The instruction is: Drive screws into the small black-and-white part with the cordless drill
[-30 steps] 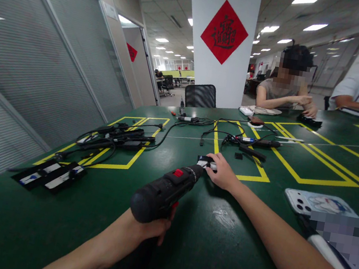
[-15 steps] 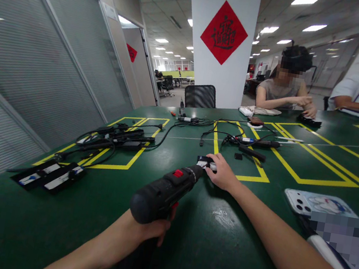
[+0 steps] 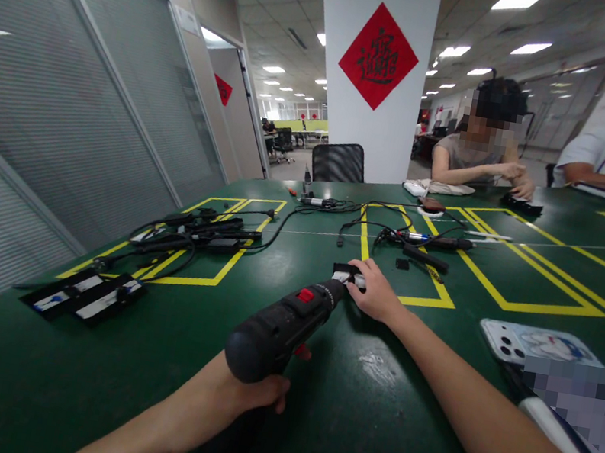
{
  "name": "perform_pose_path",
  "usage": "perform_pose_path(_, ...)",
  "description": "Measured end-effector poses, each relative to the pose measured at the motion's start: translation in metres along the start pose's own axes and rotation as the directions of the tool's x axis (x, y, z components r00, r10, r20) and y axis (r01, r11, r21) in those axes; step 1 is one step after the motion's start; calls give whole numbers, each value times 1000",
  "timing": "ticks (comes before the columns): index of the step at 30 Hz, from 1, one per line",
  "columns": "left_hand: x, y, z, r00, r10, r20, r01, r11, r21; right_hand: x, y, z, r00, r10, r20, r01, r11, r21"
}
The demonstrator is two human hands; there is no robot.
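Observation:
My left hand is wrapped round the handle of a black cordless drill with a red switch on top. The drill points forward, and its front end meets a small black-and-white piece on the table; its tip is hidden by the chuck. From the right, my right hand grips that piece with bent fingers, pressing it against the tabletop. Beyond this hand lie a small black square and a black strip.
Black cables and adapters lie tangled at left, behind two flat black-and-white pieces. A pen-like tool lies farther back. A phone is at right. Two people sit at the far right side of the green table.
The drill and my left hand have shifted slightly right, with the drill's rear end a little lower. My right hand stays on the small piece.

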State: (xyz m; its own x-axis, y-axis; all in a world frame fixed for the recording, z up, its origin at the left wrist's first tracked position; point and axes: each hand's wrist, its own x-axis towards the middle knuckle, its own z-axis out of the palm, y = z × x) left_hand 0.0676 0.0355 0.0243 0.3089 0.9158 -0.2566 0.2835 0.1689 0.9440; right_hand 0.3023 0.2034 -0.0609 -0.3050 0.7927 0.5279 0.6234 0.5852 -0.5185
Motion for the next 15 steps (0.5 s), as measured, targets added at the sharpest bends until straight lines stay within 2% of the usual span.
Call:
perform_pose_path(4, -8, 14, 2, 1000, 0, 12, -1, 1000, 30, 0, -1, 0, 1000, -3, 0, 3, 1000, 0)
perform_pose_path(11, 3, -1, -2, 1000, -2, -5, 3, 998, 68, 0, 0, 1, 1000, -2, -6, 2, 1000, 2)
perform_pose_path(15, 1, 4, 2, 1000, 7, -15, -7, 1000, 30, 0, 1, 1, 1000, -9, -10, 9, 1000, 6)
